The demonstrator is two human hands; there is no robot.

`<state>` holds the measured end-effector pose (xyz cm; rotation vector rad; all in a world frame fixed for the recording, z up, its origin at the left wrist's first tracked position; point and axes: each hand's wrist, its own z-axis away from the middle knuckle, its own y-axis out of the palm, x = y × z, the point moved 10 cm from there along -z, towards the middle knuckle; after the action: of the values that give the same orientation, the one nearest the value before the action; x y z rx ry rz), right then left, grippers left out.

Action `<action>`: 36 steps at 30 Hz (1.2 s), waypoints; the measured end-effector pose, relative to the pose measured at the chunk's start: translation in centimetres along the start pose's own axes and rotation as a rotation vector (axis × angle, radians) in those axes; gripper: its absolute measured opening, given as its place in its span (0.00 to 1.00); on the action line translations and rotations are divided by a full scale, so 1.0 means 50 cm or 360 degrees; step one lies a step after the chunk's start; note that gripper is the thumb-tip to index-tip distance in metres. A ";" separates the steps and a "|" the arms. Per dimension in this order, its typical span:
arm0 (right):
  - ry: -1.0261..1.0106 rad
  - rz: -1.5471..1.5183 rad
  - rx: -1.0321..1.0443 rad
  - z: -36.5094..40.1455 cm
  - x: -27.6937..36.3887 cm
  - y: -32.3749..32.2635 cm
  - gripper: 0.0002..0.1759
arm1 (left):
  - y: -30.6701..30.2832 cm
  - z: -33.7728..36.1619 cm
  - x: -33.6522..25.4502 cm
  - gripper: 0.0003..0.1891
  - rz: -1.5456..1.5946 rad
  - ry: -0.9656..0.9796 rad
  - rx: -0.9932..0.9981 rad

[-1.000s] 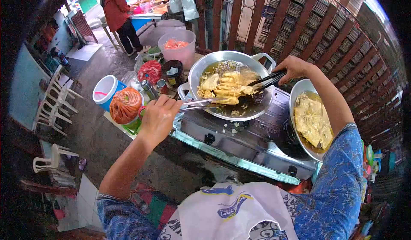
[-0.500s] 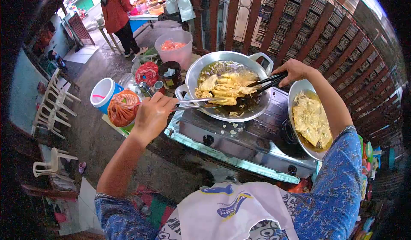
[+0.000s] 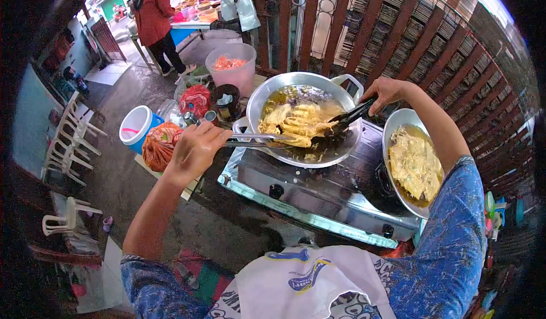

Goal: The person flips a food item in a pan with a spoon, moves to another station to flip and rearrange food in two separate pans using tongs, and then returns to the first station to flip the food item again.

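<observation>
My left hand [image 3: 198, 150] is closed round metal tongs [image 3: 256, 137], whose tips reach over the near left part of the wok [image 3: 254, 104]. They touch the near end of the yellow battered pieces [image 3: 304, 120] frying in oil. From the far right, my right hand [image 3: 387, 94] grips black tongs [image 3: 358, 112], with their tips at the right end of the same pieces. The wok stands on the left side of a gas stove [image 3: 318, 191]. On the right side, a second pan [image 3: 420, 210] holds more battered food [image 3: 414, 165] in oil, below my right forearm.
Left of the stove are a blue-and-white bucket [image 3: 138, 126], a bag of orange food [image 3: 162, 148] and a dark pot [image 3: 227, 101]. A pink tub [image 3: 242, 74] sits behind them. Slatted fencing [image 3: 392, 29] borders the far side. A person in red [image 3: 153, 17] stands beyond.
The pieces in the wok have shifted slightly and lie closer together. Both tongs stay at the pieces; the black ones now angle down more steeply into the wok.
</observation>
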<state>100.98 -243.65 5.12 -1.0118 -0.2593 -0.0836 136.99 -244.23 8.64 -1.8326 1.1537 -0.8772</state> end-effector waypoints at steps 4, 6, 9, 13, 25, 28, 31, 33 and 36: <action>0.0037 -0.0165 0.0097 -0.014 0.019 -0.008 0.29 | 0.001 -0.012 -0.004 0.14 -0.0102 0.0105 0.0016; -0.0130 0.0271 0.0135 -0.029 0.046 -0.022 0.29 | 0.005 -0.022 -0.011 0.15 -0.0144 0.0142 0.0042; -0.0047 0.0301 0.0196 -0.036 0.065 -0.033 0.28 | 0.014 -0.030 -0.018 0.15 -0.0211 0.0182 0.0073; -0.0026 0.0251 0.0222 -0.004 0.073 -0.026 0.28 | 0.019 -0.023 -0.012 0.15 -0.0193 0.0151 0.0041; 0.0206 -0.0163 0.0019 0.075 -0.002 0.038 0.34 | 0.030 -0.022 -0.013 0.17 -0.0299 0.0128 0.0100; 0.0036 0.0122 -0.0226 0.103 0.044 0.022 0.31 | 0.037 -0.025 -0.011 0.17 -0.0298 0.0122 0.0112; -0.0052 0.0370 -0.0437 0.126 0.083 0.021 0.29 | 0.040 -0.028 -0.008 0.17 -0.0299 0.0122 0.0118; -0.0004 0.0480 -0.0523 0.138 0.082 0.023 0.28 | 0.044 -0.027 -0.004 0.17 -0.0246 0.0087 0.0154; 0.0124 0.0475 -0.0597 0.170 0.091 0.029 0.27 | 0.050 -0.030 0.001 0.17 -0.0201 0.0036 0.0208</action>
<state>104.16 -235.47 9.37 -1.4069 -0.0173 0.1038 134.78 -245.34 7.12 -1.8075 0.9788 -1.0234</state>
